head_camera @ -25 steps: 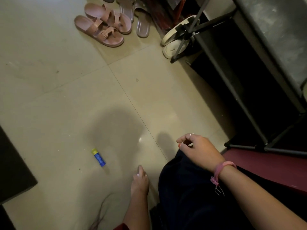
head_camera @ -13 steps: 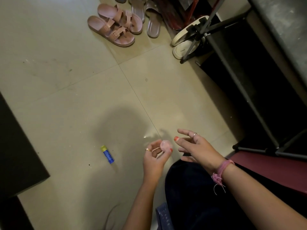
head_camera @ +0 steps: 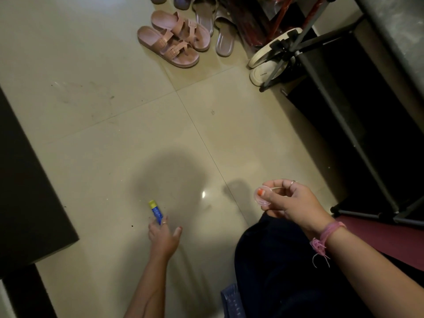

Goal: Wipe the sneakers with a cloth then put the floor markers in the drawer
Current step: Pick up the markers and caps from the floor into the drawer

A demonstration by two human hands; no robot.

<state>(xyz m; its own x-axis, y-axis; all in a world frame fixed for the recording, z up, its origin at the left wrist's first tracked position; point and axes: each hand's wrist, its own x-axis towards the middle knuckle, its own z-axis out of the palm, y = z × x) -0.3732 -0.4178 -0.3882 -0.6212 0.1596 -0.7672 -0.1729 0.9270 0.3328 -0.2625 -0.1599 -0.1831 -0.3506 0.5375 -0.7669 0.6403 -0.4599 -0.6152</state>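
A small blue tube with a yellow cap (head_camera: pixel 155 210) lies on the beige floor tiles. My left hand (head_camera: pixel 164 236) reaches down to it, its fingertips touching the tube's near end and its thumb spread apart to the right. My right hand (head_camera: pixel 291 203) hovers above my dark-clothed knee and pinches a small round pinkish translucent disc (head_camera: pixel 261 198) between thumb and fingers. A pink thread band sits on that wrist. No sneakers, cloth or drawer are in view.
Pink sandals (head_camera: pixel 169 45) and grey slippers (head_camera: pixel 223 36) lie at the back. White slippers (head_camera: pixel 267 65) sit under black tripod legs (head_camera: pixel 289 53). A dark metal-framed rack (head_camera: pixel 358 125) fills the right. A dark mat (head_camera: pixel 27 180) lies on the left, a maroon mat (head_camera: pixel 385 237) at the right.
The round disc went from my left hand to my right hand. My left hand then dropped down and left to the blue tube on the floor.
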